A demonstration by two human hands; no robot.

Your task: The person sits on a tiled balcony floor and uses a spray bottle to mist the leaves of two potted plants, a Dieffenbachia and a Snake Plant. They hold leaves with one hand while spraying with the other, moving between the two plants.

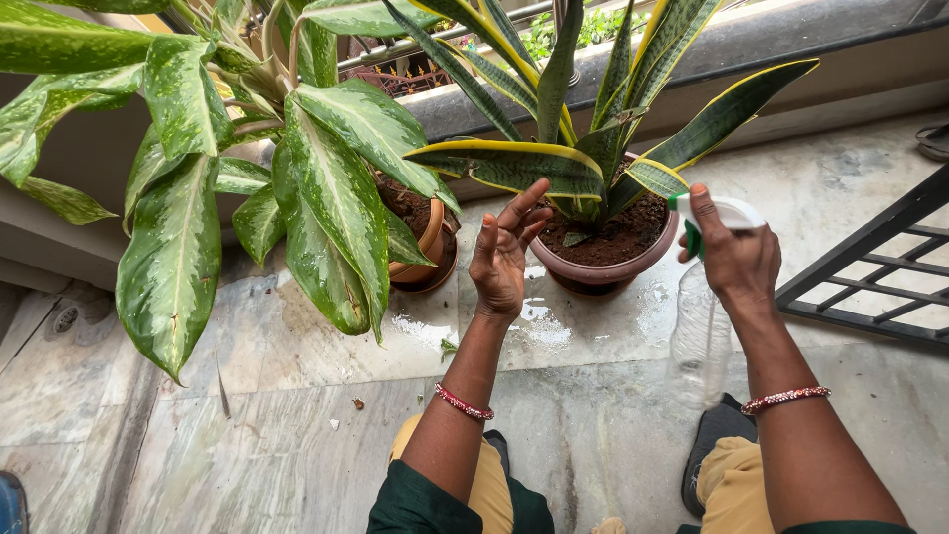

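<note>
Person wearing dark green sleeves and mustard trousers.
Each wrist is bearing a beaded bangle: left bangle (464,403), right bangle (786,399).

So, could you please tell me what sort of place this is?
Probably a home balcony or terrace: potted plants stand on a wet stone floor beside a low parapet wall, with a metal grille nearby.

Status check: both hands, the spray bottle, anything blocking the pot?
Right hand gripping clear spray bottle, nozzle toward snake plant. Left hand open, empty, lifted beside brown pot. Nothing between nozzle and plant.
</note>
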